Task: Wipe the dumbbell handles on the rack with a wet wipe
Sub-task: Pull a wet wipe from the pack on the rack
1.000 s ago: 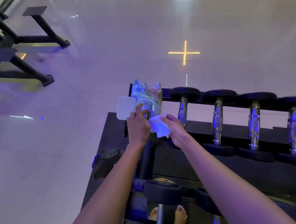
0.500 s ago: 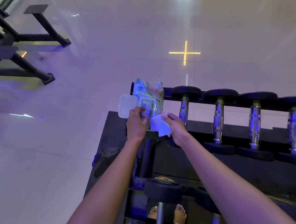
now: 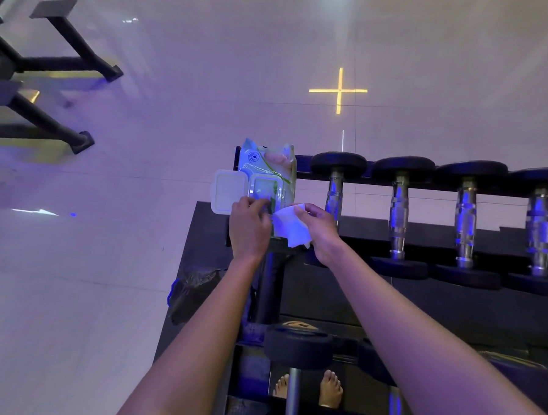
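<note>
Wipe-pulling step: right hand (image 3: 320,233) pinches the wet wipe (image 3: 292,229), left hand (image 3: 248,229) sits on the pack (image 3: 268,165) beside it, grip unclear. Next up, wrapping the dumbbell handle (image 3: 334,193) just beyond that grip.

Print on the wipe pack (image 3: 268,165) (green, tiny) is unreadable.

The wipes pack (image 3: 268,172) stands at the left end of the rack's (image 3: 363,226) top tier, its lid (image 3: 229,194) hanging past that end, four dumbbells (image 3: 399,214) rowed to its right, the wet wipe (image 3: 289,228) at its near edge between left hand (image 3: 249,230) and right hand (image 3: 321,235), and a lower-tier dumbbell (image 3: 297,351) nearer.
</note>
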